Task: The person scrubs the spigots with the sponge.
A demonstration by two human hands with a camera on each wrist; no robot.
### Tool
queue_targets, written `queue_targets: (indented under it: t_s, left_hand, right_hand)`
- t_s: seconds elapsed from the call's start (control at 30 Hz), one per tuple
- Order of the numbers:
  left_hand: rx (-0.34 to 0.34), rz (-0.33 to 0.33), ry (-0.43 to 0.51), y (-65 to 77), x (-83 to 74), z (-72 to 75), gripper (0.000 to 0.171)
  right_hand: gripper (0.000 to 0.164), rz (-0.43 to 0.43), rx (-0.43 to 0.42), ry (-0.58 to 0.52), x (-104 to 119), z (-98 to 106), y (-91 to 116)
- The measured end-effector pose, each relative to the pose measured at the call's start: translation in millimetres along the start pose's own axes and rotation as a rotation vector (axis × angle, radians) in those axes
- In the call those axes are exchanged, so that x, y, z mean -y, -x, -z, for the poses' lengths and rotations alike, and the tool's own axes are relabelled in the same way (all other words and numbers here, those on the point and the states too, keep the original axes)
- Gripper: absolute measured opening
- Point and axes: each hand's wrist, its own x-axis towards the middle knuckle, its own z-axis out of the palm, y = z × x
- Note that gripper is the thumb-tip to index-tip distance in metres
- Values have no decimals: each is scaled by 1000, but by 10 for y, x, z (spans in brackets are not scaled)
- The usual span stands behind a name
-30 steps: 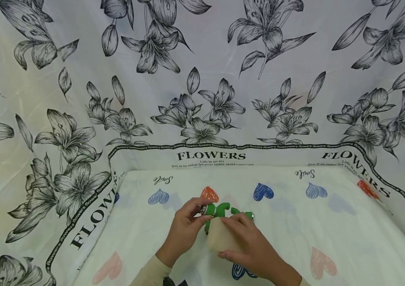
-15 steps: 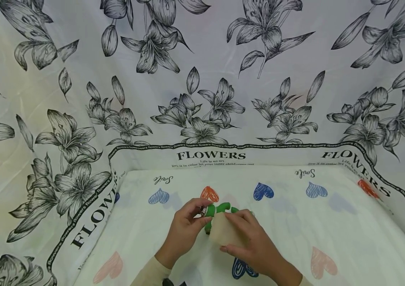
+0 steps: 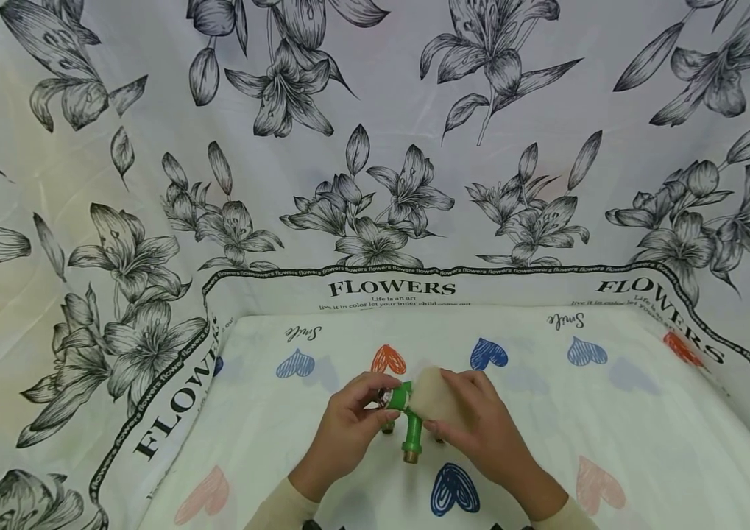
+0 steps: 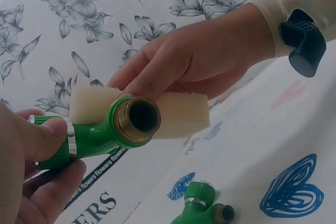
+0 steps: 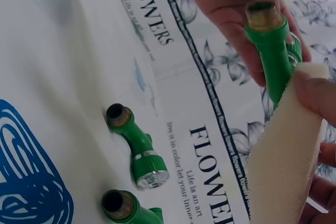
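Observation:
My left hand [image 3: 344, 423] pinches the knob end of a green angle valve [image 3: 412, 430] between thumb and fingers. The valve is held above the table, its brass threaded outlet [image 4: 137, 120] pointing toward me in the head view. In my right hand [image 3: 494, 438] is a cream sponge [image 3: 434, 397], gripped with the thumb on one side and fingers on the other. The sponge lies against the green body of the valve, as the right wrist view shows with the sponge's broad face [image 5: 286, 145]. Part of the knob is hidden by my left fingers.
Two more green valves stand or lie on the white tablecloth beneath my hands: one valve [image 5: 137, 148] and a second valve [image 5: 126, 208], partly cut off. Heart prints [image 3: 454, 489] mark the cloth. A flower-printed curtain [image 3: 388, 213] rises behind and at the sides.
The held valve has turned so its brass outlet now points toward me. The sponge has shifted up and to the right with my right hand, from the valve's near side.

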Motion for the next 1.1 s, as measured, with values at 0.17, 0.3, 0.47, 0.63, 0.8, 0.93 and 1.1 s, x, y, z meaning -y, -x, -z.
queue_targets:
  t_s: [0.17,0.3,0.47,0.63,0.8,0.93,1.1]
  left_hand:
    - [10,-10,2,-2,16,-2,36]
    - [5,-30,6,-17,39,5,36]
    - [-12,-8,4,-25,59,30,37]
    - [-53,34,-6,-15,84,76,39]
    - [-86,25,52,-10,118,130,42]
    - [-123,42,80,6,146,150,41]
    - [-222,143,97,30,182,143,40]
  right_hand:
    - [73,-68,4,-18,-13,12,-6]
    - [72,-69,30,-58,5,-13,23]
    - [70,-59,56,-90,55,-47,61]
    - [69,-65,97,-176,126,-48,102]
    - [69,-32,153,-284,220,6,136]
    - [72,20,171,-312,267,31,145]
    - [74,59,142,-338,299,36,131]
